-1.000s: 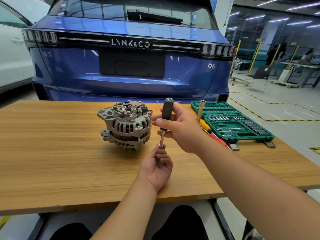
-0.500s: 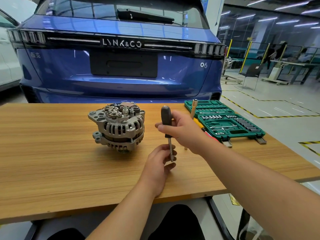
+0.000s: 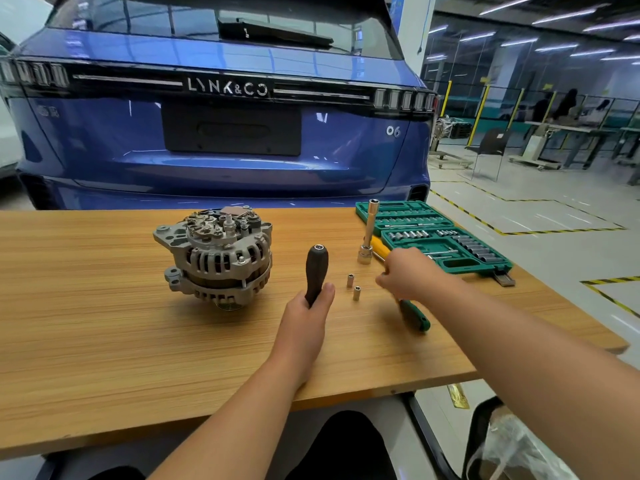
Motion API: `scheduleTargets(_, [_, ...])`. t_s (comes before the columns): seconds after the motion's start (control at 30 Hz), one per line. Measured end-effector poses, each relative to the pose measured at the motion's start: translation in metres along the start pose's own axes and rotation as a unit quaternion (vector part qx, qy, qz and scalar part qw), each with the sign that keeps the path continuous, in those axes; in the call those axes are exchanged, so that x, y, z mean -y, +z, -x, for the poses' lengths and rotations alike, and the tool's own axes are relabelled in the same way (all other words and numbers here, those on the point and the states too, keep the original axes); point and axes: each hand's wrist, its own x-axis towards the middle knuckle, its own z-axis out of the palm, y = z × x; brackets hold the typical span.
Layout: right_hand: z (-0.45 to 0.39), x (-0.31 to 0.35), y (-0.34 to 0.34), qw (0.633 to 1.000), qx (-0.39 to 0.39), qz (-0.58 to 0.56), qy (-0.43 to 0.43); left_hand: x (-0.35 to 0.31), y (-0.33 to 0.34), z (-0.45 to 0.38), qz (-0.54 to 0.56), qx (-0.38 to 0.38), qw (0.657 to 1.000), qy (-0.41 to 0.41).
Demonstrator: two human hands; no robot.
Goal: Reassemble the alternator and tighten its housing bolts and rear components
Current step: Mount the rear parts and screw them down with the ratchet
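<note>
The alternator [image 3: 214,258] sits on the wooden table [image 3: 104,323], rear components facing up. To its right, my left hand [image 3: 304,317] grips a black-handled driver [image 3: 317,268] by its lower part, handle pointing up. My right hand [image 3: 405,275] is blurred and hovers over the table right of two small sockets [image 3: 350,280] [image 3: 357,292], its fingers loosely curled with nothing seen in them. A green-handled ratchet [image 3: 417,318] lies partly under that hand.
A long chrome socket extension [image 3: 369,233] stands upright beside a yellow-handled screwdriver [image 3: 381,245]. An open green socket set case [image 3: 443,237] lies at the table's right rear. A blue car [image 3: 225,133] stands close behind the table.
My right hand has let go of the driver and moved right toward the sockets. My left hand now holds the driver alone, gripping it higher than before.
</note>
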Motion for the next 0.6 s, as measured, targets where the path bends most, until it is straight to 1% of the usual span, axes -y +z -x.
scheduleTargets(0.07, [-0.004,0.000,0.017,0.998,0.006,0.059,0.014,-0.002,0.000,0.003,0.008,-0.008,1.000,0.003])
scheduleTargets(0.17, [-0.008,0.000,0.034,0.995,0.014,0.102,0.009,-0.003,0.001,0.008,-0.009,-0.015,1.000,0.020])
scheduleTargets(0.27, [-0.010,-0.002,0.038,0.994,0.032,0.101,0.017,-0.004,-0.001,0.008,-0.031,-0.025,0.999,0.022])
scheduleTargets(0.33, [-0.009,-0.004,0.038,0.994,0.043,0.091,0.037,-0.003,-0.001,0.007,-0.043,-0.028,0.998,0.024])
scheduleTargets(0.43, [-0.005,-0.006,0.039,0.994,0.041,0.042,0.089,-0.003,0.000,0.009,-0.062,-0.029,0.997,0.048])
scheduleTargets(0.5, [0.000,-0.006,0.035,0.993,0.038,-0.015,0.108,-0.003,0.001,0.010,-0.069,-0.032,0.995,0.059])
scheduleTargets(0.53, [0.004,-0.005,0.030,0.992,0.036,-0.055,0.103,-0.004,0.001,0.011,-0.073,-0.035,0.995,0.061])
scheduleTargets(0.6, [0.013,-0.002,0.013,0.988,0.028,-0.144,0.054,-0.006,0.000,0.013,-0.090,-0.039,0.993,0.067])
